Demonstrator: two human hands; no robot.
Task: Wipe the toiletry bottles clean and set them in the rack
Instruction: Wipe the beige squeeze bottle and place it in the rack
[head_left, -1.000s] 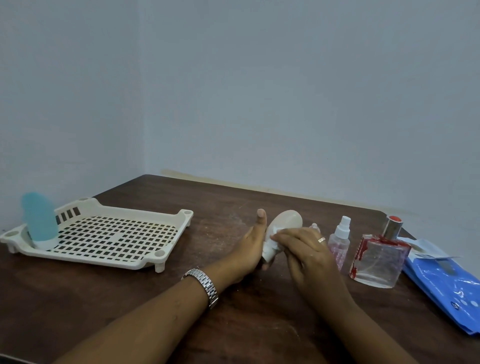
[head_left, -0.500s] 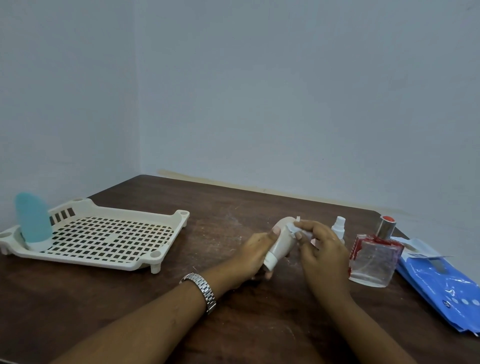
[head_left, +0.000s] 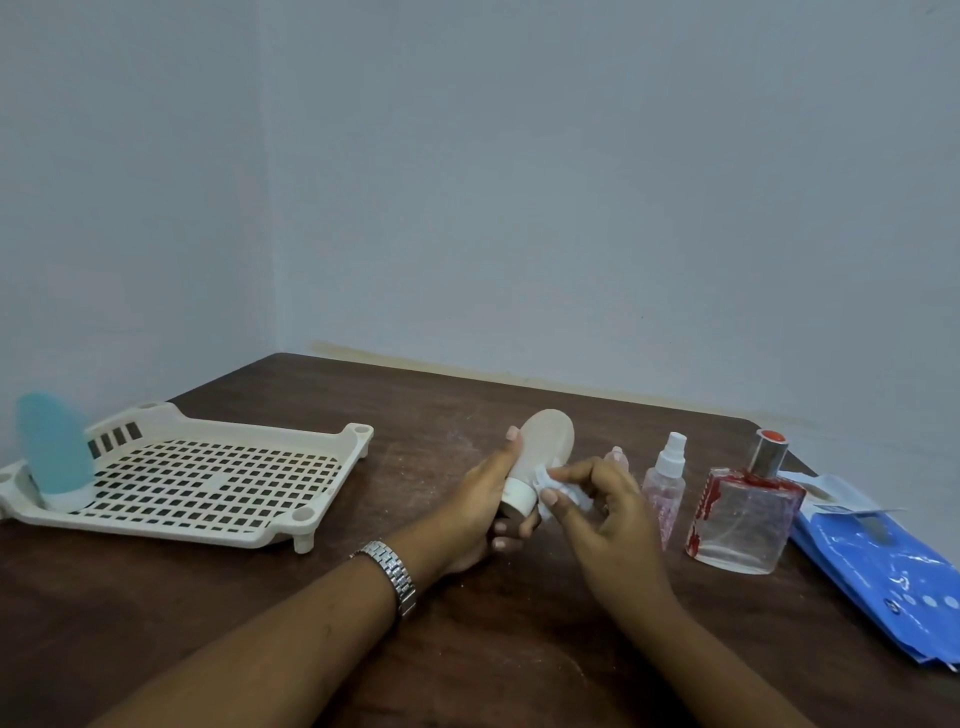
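My left hand (head_left: 485, 501) grips a beige squeeze bottle (head_left: 543, 444) near its white cap, held cap-down over the table. My right hand (head_left: 605, 512) pinches a small white wipe (head_left: 550, 486) against the bottle beside the cap. A cream plastic rack (head_left: 332, 470) lies at the left, with a blue bottle (head_left: 52, 447) standing cap-down in its left corner. To the right stand a small pink spray bottle (head_left: 665, 488) and a square glass perfume bottle (head_left: 745, 512) with red markings. Another small pink item (head_left: 616, 455) peeks out behind my right hand.
A blue wipes pack (head_left: 883, 566) with its flap open lies at the table's right edge. The dark wooden table (head_left: 467, 623) sits in a corner, walls close behind and to the left.
My right hand has slid the wipe from the bottle's upper body down toward the cap. My left hand keeps hold of the bottle, now tilted more upright.
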